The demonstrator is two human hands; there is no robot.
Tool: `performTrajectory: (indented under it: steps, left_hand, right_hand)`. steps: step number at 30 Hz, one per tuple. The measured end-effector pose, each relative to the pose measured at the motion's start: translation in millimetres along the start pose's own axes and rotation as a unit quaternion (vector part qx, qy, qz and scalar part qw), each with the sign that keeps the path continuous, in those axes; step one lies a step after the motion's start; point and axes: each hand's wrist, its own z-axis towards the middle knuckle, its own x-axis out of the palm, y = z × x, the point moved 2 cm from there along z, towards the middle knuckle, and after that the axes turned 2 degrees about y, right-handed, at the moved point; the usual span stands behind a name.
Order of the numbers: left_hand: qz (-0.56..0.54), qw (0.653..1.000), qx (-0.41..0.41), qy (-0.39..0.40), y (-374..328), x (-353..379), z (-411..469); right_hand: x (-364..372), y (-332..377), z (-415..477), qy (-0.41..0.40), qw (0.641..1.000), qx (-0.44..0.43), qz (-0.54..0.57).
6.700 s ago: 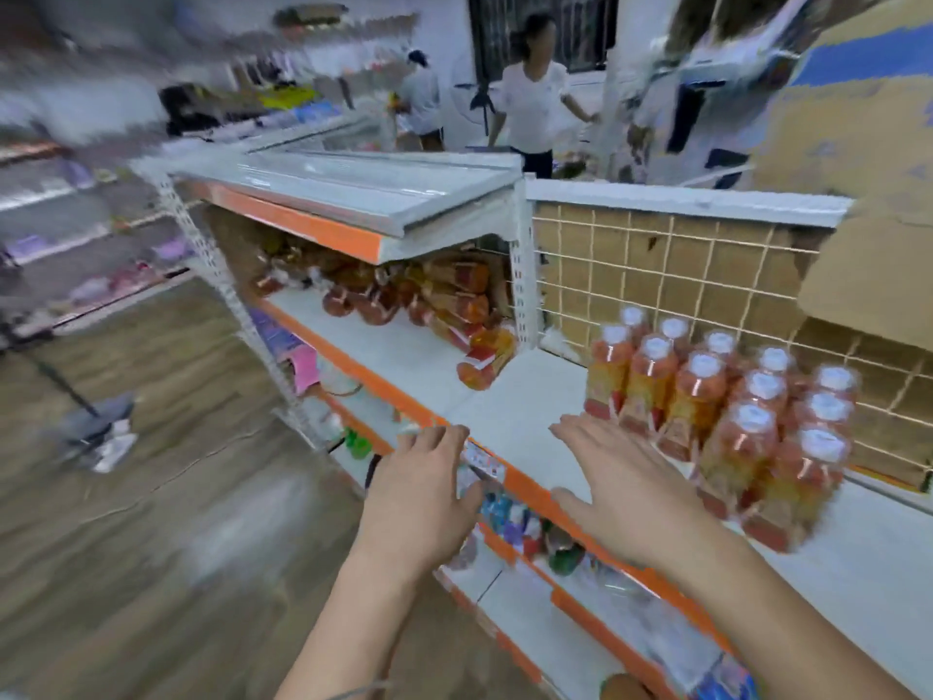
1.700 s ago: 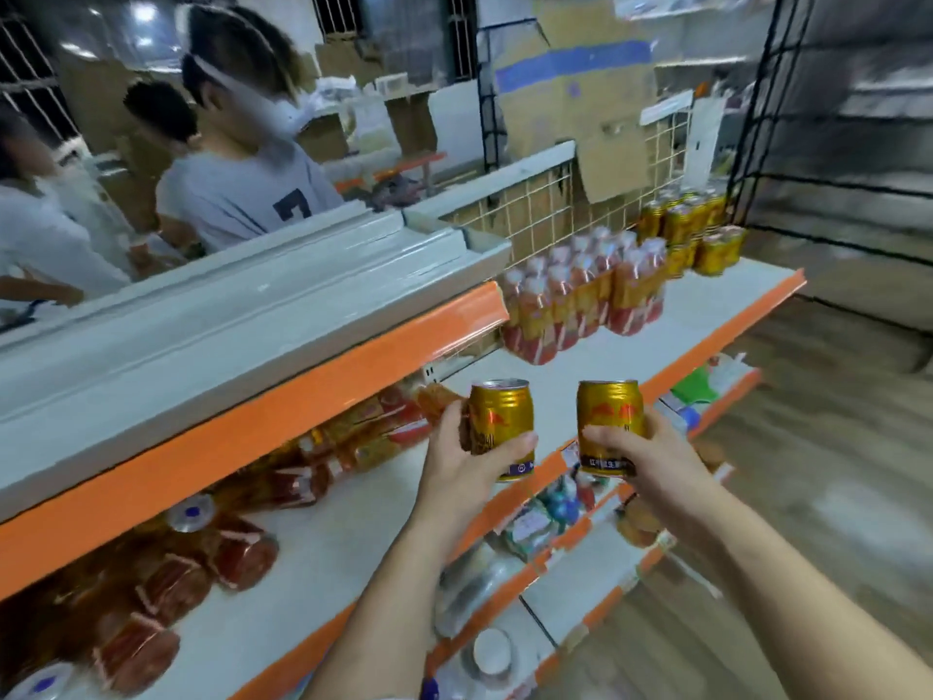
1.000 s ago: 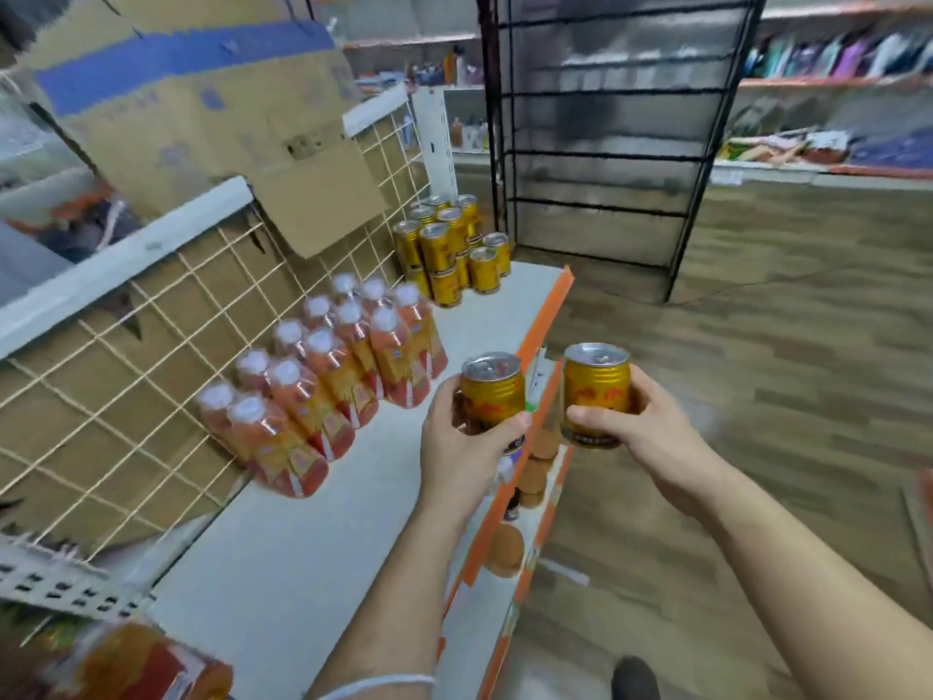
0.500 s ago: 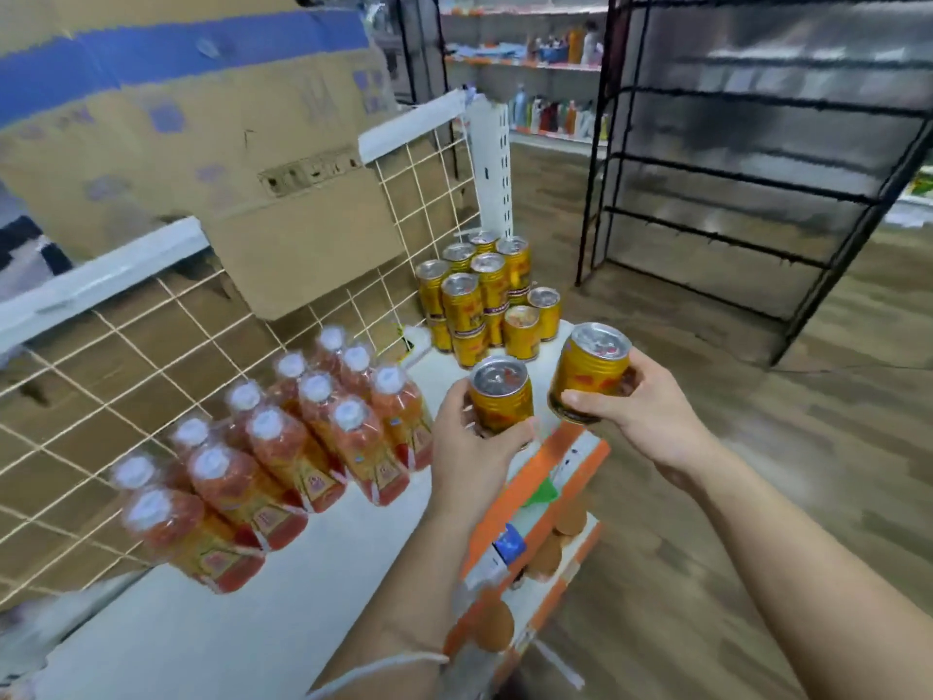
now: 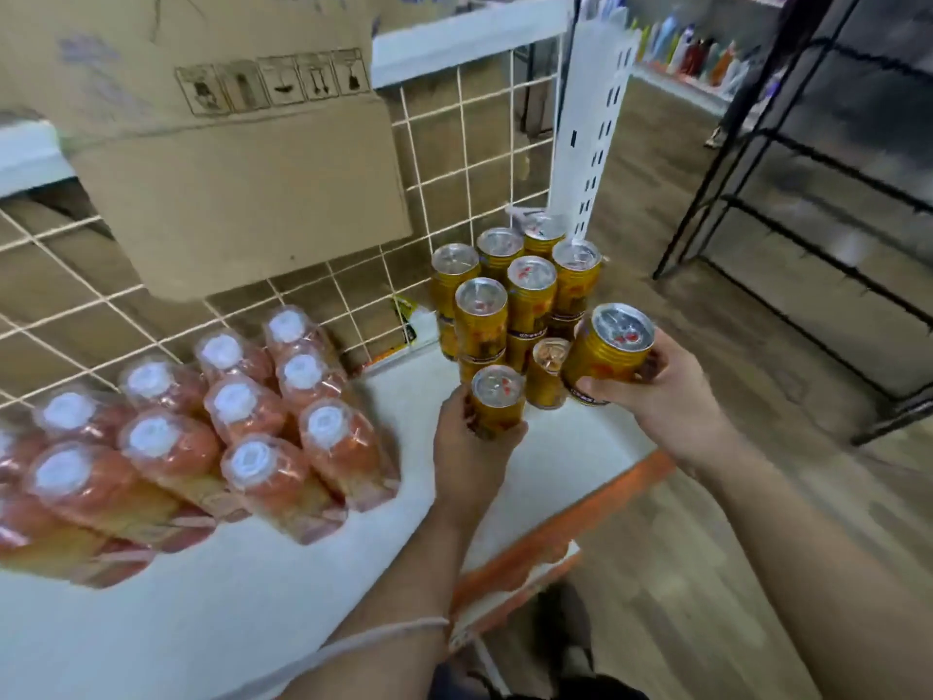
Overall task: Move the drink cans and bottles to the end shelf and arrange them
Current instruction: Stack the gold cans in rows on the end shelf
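— Two cans are in hand, one each. The left hand (image 5: 469, 447) has its fingers wrapped round the upright can (image 5: 497, 404), down at the shelf (image 5: 580, 462) just in front of the stack of cans (image 5: 510, 300). I cannot tell whether its base touches.

— And the other?

— The right hand (image 5: 666, 391) grips the tilted can (image 5: 613, 348) from below, just beside the stack at the shelf's end, clear of the surface.

— Which step is this?

— Placing, I'd say. The stack stands two high in the far corner against the wire grid (image 5: 454, 144), with a single can (image 5: 548, 373) in front of it. The bottles (image 5: 227, 421) sit in their wrap to the left.

— What does the next move call for?

— Probably setting the upright can flat beside the single one. Then the tilted can needs righting before it goes down, without knocking the stack.
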Motion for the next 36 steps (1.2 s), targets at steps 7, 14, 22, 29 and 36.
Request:
performTrajectory:
  steps: [7,14,22,29,36]
  left_hand:
    - [-0.008,0.993,-0.043,-0.109,24,38,1]
    - [0.053,0.991,-0.019,-0.122,37,44,-6]
    - [0.068,0.975,-0.041,-0.209,29,66,-4]
    - [0.069,0.963,-0.063,-0.254,34,76,-7]
    - [0.11,0.95,-0.073,-0.283,33,82,-7]
  right_hand:
    - [-5,-16,61,0.148,0.988,-0.008,-0.031]
    - [-9,-21,76,0.233,0.972,0.012,-0.021]
    - [-10,-22,78,0.251,0.968,0.001,-0.023]
    - [-2,-13,76,0.27,0.962,-0.025,-0.043]
    - [23,-10,75,0.24,0.968,-0.055,-0.049]
